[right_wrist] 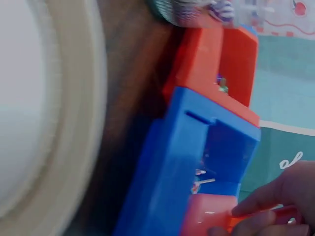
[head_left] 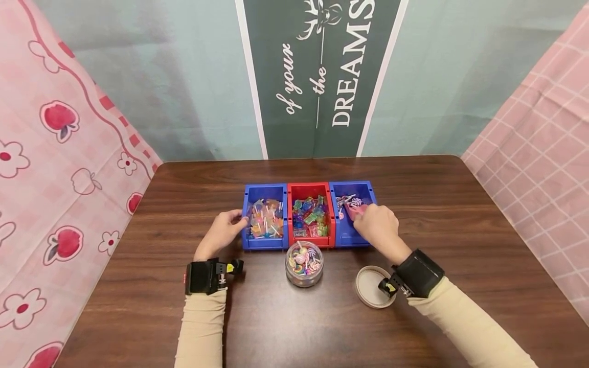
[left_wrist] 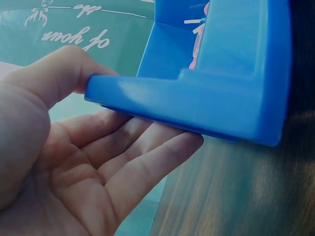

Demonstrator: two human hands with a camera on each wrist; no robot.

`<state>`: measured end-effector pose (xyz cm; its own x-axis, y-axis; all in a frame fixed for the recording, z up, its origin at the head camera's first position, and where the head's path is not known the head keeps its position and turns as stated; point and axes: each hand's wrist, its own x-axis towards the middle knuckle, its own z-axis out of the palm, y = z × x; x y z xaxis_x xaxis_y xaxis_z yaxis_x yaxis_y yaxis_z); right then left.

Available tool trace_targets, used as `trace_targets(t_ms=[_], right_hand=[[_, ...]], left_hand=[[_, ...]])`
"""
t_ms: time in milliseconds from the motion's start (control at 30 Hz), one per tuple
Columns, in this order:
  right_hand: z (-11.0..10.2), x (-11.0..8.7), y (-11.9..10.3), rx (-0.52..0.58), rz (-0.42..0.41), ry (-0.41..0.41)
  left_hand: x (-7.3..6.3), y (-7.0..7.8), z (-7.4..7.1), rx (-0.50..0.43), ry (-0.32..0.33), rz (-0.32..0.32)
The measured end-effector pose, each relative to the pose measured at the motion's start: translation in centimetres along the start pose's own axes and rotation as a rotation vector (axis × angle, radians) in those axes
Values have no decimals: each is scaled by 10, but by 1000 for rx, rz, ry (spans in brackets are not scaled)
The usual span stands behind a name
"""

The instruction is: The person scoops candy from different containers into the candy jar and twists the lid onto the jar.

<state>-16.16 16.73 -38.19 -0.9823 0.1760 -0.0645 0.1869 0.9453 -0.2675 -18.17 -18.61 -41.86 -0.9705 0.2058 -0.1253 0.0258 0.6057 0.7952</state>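
Note:
My left hand point(head_left: 222, 232) holds the outer side of the left blue bin point(head_left: 244, 244). In the left wrist view, the thumb lies at the rim and the fingers point(left_wrist: 147, 152) reach against the outside and underside. That bin holds small wrapped lollipops point(head_left: 266, 217). Inside the right blue bin point(head_left: 352, 239), my right hand point(head_left: 379, 225) grips a pink scoop point(right_wrist: 211, 211) by its handle, beside swirl lollipops point(head_left: 355, 202). Part of the scoop is hidden by the hand in the head view.
Between the blue bins sits a red bin point(head_left: 311, 185) of wrapped candies. In front stands a clear jar point(head_left: 304, 281) holding swirl lollipops. A round lid point(head_left: 369, 286) lies on the wooden table point(head_left: 285, 332) below the right wrist. Cloth hangs behind and at both sides.

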Motion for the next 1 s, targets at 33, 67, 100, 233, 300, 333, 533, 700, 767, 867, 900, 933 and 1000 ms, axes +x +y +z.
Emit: trace_targets(t_ms=[33, 67, 100, 233, 300, 333, 533, 700, 767, 867, 900, 933, 1000], right_hand=[[1, -1, 1, 8, -8, 14], [3, -2, 2, 14, -16, 27], [3, -3, 3, 17, -23, 39], [2, -6, 3, 15, -33, 68], [-1, -6, 3, 3, -34, 68], [-2, -6, 2, -4, -33, 63], [-9, -3, -1, -37, 4, -29], [-7, 0, -3, -42, 21, -67], [-3, 2, -3, -35, 18, -49], [6, 4, -3, -19, 13, -9], [10, 5, -2, -16, 11, 4], [13, 5, -3, -13, 8, 13], [19, 7, -3, -6, -1, 37]], left_hand=[[0, 0, 0, -2, -2, 1], [-1, 0, -1, -1, -2, 3], [-1, 0, -1, -2, -3, 4], [-2, 0, -1, -1, -5, 1], [-2, 0, -1, -5, 0, -8], [-2, 0, -1, -4, 1, -9], [0, 0, 1, -14, 0, -9], [-1, -1, 0, -8, 2, -6], [-1, -1, 0, -3, 7, -1], [-1, 1, 0, 12, 7, 20], [-1, 1, 0, 10, 5, 19], [-1, 2, 0, 10, 3, 19], [-2, 2, -2, 13, 2, 17]])
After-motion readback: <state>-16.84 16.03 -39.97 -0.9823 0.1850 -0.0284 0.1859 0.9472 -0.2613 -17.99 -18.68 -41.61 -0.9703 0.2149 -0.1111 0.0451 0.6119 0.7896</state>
